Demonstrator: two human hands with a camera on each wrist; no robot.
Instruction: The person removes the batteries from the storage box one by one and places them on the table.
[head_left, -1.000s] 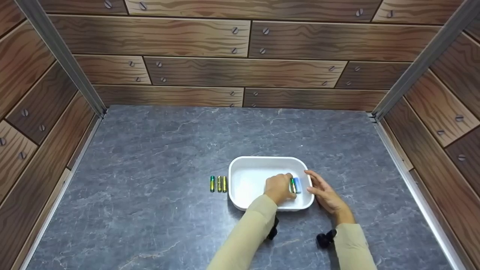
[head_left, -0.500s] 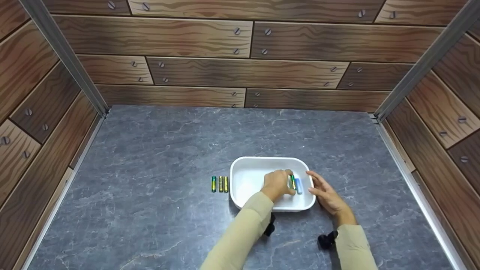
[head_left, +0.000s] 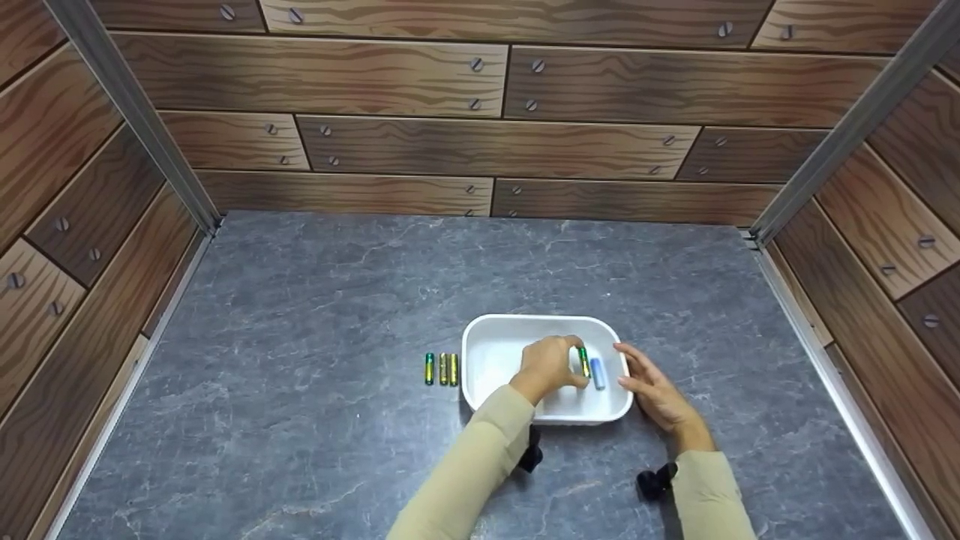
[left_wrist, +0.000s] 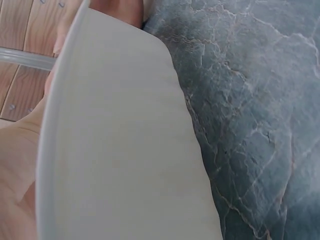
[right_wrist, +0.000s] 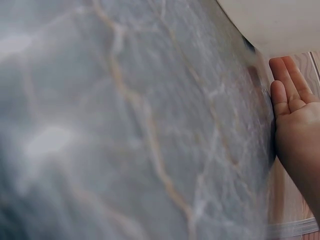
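In the head view my left hand [head_left: 545, 364] is inside the white tray [head_left: 487, 337], near its right half. Its thumb and a fingertip pinch a green-and-gold battery [head_left: 584, 363] at the two ends. A blue battery [head_left: 598, 373] lies just to the right on the tray floor. My right hand [head_left: 658, 394] stands at the tray's right end, thumb and fingertips at the rim. Its fingers look fairly straight in the right wrist view. Most of my left hand is hidden behind the tray wall [left_wrist: 115, 125] in the left wrist view.
Two gold batteries [head_left: 448, 370] and one green-and-gold battery [head_left: 429, 369] line up on the grey marbled table [head_left: 315, 315], left of the tray. Wood-patterned walls [head_left: 405, 142] close off the back and sides. Dark wrist cameras [head_left: 656, 480] sit under the sleeves.
My left hand has drawn slightly left and toward the back with the green-and-gold battery, widening the gap to the blue one. My right hand keeps its place at the tray's end.
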